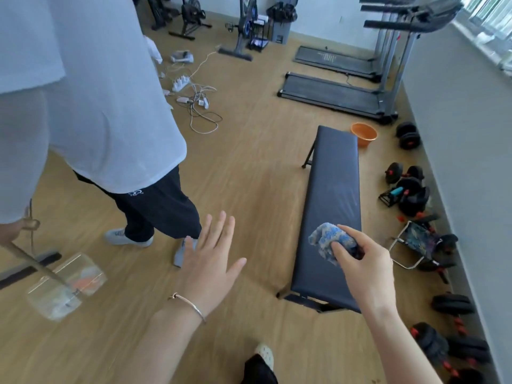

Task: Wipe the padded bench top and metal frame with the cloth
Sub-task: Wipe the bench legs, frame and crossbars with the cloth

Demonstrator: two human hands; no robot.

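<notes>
Cloth (331, 240): blue and white, bunched into a wad, over the near half of the bench top; whether it touches the padding cannot be told.

Right hand (365, 268): fingers closed around the cloth, thumb on its near side.

Bench top (331, 189): long dark padded slab, running away from the viewer, standing on the wooden floor (249, 162). Faint pale streaks show on the middle of the padding.

Frame (309, 299): dark metal, visible under the near end, and again as a slanted leg (309, 156) at the far left corner.

Left hand (213, 261): open, fingers spread, palm down, holding nothing (a thin bangle (189, 304) circles the wrist); held over the floor, well left of the bench.

Orange basin (363, 134): on the floor just beyond the bench's far end.

Dumbbells (407, 187): black with red fittings, strung along the wall to the right of the bench.

Folding stool (418, 242): small, patterned seat, beside the bench's near right side.

Treadmills (338, 92): two, at the far right.

Second person (110, 106): white shirt, dark trousers, standing at left, holding a long-handled tool (33, 261) (its head is blurred).

Cables and power strip (194, 98): tangled on the floor beyond that person.

Exercise bikes (243, 26): against the far wall.
</notes>
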